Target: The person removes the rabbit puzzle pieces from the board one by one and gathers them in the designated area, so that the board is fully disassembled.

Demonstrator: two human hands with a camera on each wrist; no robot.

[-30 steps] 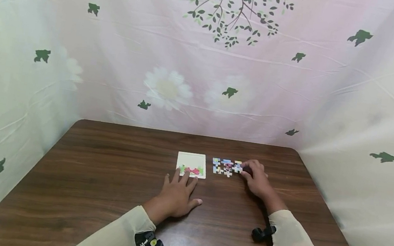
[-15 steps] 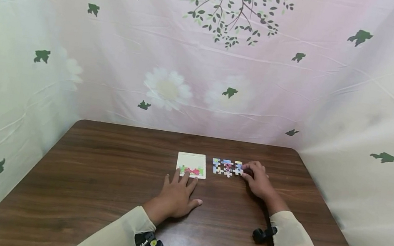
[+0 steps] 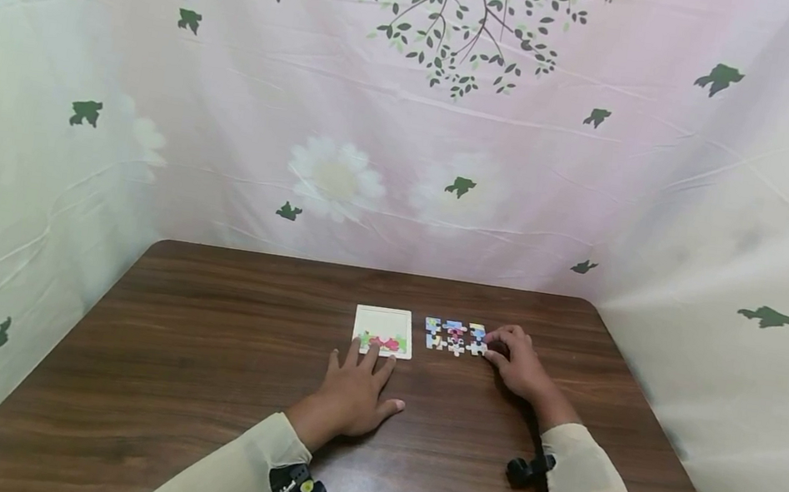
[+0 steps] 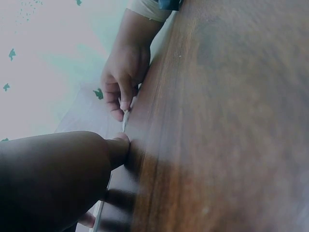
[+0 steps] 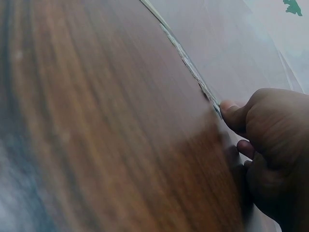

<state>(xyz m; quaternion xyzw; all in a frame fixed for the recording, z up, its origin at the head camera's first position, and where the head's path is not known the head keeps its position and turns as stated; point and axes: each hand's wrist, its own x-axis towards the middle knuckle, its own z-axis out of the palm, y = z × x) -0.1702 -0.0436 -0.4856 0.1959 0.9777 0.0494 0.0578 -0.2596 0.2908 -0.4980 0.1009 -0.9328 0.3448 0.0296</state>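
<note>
Several blue, white and pink jigsaw puzzle pieces (image 3: 454, 330) lie flat on the table in two rows, to the right of a square white puzzle board (image 3: 382, 322). My right hand (image 3: 520, 364) is at the right end of the front row, thumb and forefinger pinching the edge of the front right puzzle piece (image 3: 475, 348). My left hand (image 3: 349, 395) lies with fingers spread, its fingertips on the front edge of the board, where a strip of green and pink picture shows. In the right wrist view, the right thumb (image 5: 232, 116) meets the thin edge of the pieces, seen nearly edge-on.
The dark brown wooden table (image 3: 193, 386) reaches back to a patterned fabric backdrop (image 3: 395, 137), which also hangs at both sides. Black wrist cameras are strapped to both sleeves.
My right hand has shifted slightly toward me with the front right puzzle piece, which now sits a little apart from the piece behind it. My left hand has stayed in place.
</note>
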